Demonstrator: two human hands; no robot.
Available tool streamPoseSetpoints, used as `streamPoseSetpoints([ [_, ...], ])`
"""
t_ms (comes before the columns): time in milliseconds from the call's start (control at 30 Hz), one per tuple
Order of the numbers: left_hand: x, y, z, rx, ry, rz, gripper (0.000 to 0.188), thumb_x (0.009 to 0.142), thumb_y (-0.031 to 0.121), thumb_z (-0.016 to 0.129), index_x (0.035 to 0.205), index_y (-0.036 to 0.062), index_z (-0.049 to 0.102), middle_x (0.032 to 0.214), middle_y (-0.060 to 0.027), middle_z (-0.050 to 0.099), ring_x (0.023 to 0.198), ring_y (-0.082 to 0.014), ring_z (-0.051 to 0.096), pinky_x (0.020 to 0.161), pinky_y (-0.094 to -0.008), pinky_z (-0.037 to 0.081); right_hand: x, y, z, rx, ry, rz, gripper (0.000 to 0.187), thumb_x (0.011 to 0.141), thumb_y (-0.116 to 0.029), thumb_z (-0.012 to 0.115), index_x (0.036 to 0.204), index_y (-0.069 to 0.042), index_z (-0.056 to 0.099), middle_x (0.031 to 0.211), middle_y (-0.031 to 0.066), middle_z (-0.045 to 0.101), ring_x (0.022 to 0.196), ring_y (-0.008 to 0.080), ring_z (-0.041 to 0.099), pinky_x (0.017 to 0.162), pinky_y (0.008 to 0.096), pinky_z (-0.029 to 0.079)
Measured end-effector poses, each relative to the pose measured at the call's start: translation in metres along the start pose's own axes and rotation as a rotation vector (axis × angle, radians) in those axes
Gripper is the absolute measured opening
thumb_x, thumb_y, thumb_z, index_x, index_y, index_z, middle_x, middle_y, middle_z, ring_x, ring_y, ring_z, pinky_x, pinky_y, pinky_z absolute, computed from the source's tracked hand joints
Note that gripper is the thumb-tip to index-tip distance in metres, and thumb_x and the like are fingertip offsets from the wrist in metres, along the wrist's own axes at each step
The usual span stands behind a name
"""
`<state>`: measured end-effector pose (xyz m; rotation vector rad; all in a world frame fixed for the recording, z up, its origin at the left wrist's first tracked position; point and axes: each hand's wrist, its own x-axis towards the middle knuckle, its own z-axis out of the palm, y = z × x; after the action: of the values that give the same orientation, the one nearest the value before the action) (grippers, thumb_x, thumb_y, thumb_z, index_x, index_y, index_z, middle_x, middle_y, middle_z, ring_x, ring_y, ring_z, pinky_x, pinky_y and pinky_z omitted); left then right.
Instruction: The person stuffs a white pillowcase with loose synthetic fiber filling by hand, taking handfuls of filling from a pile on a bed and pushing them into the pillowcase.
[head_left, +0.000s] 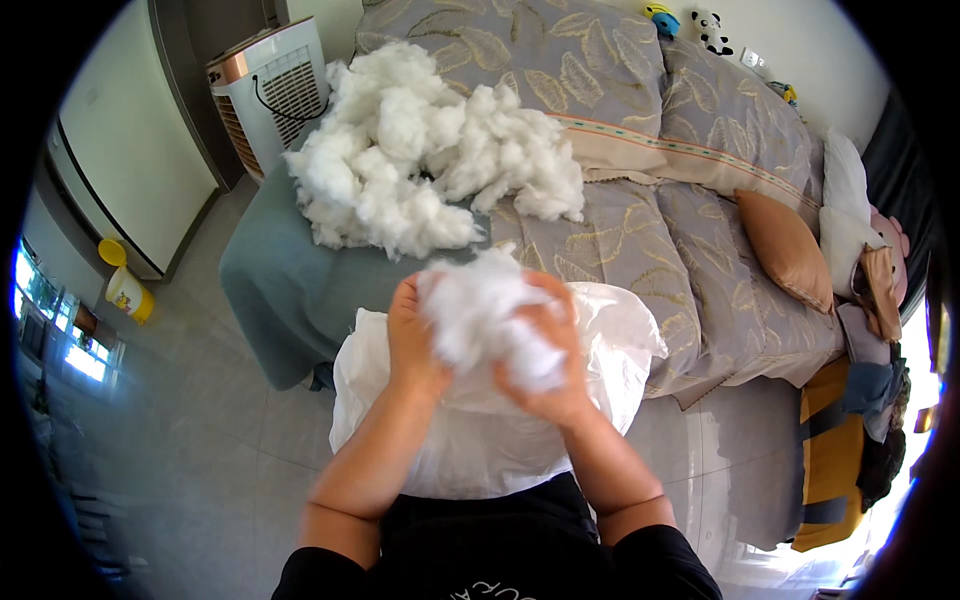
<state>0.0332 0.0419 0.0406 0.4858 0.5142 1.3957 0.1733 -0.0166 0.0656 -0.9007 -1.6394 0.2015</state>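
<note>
A clump of white fluffy stuffing [480,305] is held up between my two hands. My left hand [412,335] grips its left side, the fingertips partly sunk in the fluff. On the other side my right hand [556,350] closes round it, slightly blurred. Below the clump, a white cloth cover [470,440] lies spread over my lap, its edges creased. A large heap of the same stuffing [400,150] rests on the sofa just beyond my hands.
The sofa [620,260] has a grey leaf-patterned cover, with a blue-green cloth [290,270] over its left end. A brown cushion [785,250] leans at the right. An air cooler [270,95] stands behind left, a yellow-and-white bin [130,295] on the floor.
</note>
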Motion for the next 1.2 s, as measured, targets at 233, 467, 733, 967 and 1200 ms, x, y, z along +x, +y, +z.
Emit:
streamPoseSetpoints([
  [233, -0.027, -0.012, 0.003, 0.344, -0.231, -0.072, 0.024, 0.087, 0.007, 0.049, 0.11, 0.0026, 0.053, 0.105, -0.0057, 0.058, 0.09, -0.0119, 0.058, 0.079, -0.0252, 0.047, -0.012, 0.028, 0.007, 0.081, -0.034, 0.128, 0.023, 0.055, -0.003, 0.067, 0.077, -0.005, 0.062, 0.082, 0.0085, 0.063, 0.08, 0.0256, 0.056, 0.072, 0.0346, 0.044],
  [467, -0.044, -0.007, 0.008, 0.122, -0.464, -0.237, 0.059, 0.088, 0.019, 0.058, 0.136, 0.0051, 0.028, 0.128, -0.0058, 0.043, 0.115, -0.0145, 0.044, 0.095, -0.0296, 0.038, -0.013, 0.008, 0.018, -0.15, -0.03, -0.041, 0.049, 0.059, -0.011, 0.069, 0.103, 0.0, 0.051, 0.108, 0.0218, 0.048, 0.105, 0.0432, 0.042, 0.085, 0.0448, 0.04],
  [733, -0.04, -0.003, -0.025, 0.121, -0.196, -0.201, 0.052, 0.067, 0.005, 0.066, 0.117, 0.0027, 0.05, 0.106, -0.0078, 0.059, 0.092, -0.0207, 0.06, 0.076, -0.033, 0.053, -0.01, 0.004, -0.011, 0.208, -0.427, 0.027, 0.073, 0.065, -0.022, 0.074, 0.124, -0.002, 0.038, 0.121, 0.0256, 0.041, 0.108, 0.0394, 0.044, 0.094, 0.0434, 0.037],
  [967, -0.031, 0.037, -0.031, 0.108, -0.104, -0.07, 0.046, 0.069, 0.007, 0.064, 0.113, 0.0027, 0.052, 0.103, -0.0095, 0.06, 0.082, -0.0216, 0.063, 0.069, -0.0355, 0.055, -0.046, -0.001, -0.063, -0.372, -0.527, 0.15, 0.042, 0.067, -0.008, 0.07, 0.108, -0.011, 0.059, 0.1, 0.0085, 0.06, 0.09, 0.0275, 0.058, 0.098, 0.0472, 0.033],
  [1200, -0.052, 0.007, 0.008, 0.485, -0.65, -0.323, 0.044, 0.06, 0.0, 0.066, 0.103, 0.0054, 0.06, 0.099, -0.0055, 0.06, 0.086, -0.0153, 0.059, 0.073, -0.0267, 0.048, -0.069, -0.032, -0.092, -0.088, -0.685, 0.083, 0.015, 0.069, -0.007, 0.069, 0.083, -0.011, 0.065, 0.08, 0.0014, 0.061, 0.08, 0.0209, 0.059, 0.096, 0.0499, 0.034],
])
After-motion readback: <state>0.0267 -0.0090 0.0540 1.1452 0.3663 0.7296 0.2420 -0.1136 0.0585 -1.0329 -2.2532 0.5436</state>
